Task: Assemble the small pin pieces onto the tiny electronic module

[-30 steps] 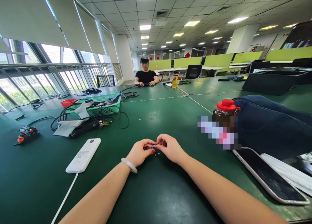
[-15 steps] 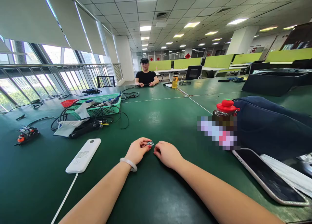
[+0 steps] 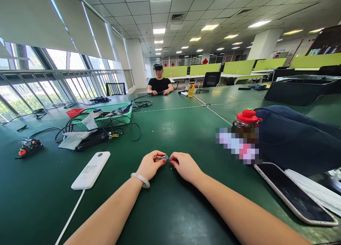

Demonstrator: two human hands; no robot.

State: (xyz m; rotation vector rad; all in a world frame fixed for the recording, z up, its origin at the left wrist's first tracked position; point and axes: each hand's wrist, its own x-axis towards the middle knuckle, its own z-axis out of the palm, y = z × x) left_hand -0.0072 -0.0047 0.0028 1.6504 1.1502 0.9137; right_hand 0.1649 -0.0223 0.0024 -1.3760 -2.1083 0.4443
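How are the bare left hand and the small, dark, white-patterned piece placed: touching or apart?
Touching: the head view shows the left hand pinching the piece between thumb and fingers.

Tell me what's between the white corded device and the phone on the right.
The head view shows the left hand, holding a small patterned piece, then the right hand and its forearm, above the green tabletop.

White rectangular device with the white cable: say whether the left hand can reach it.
Probably yes: nothing stands between the left hand and the white rectangular device, though that hand holds a small black-and-white piece.
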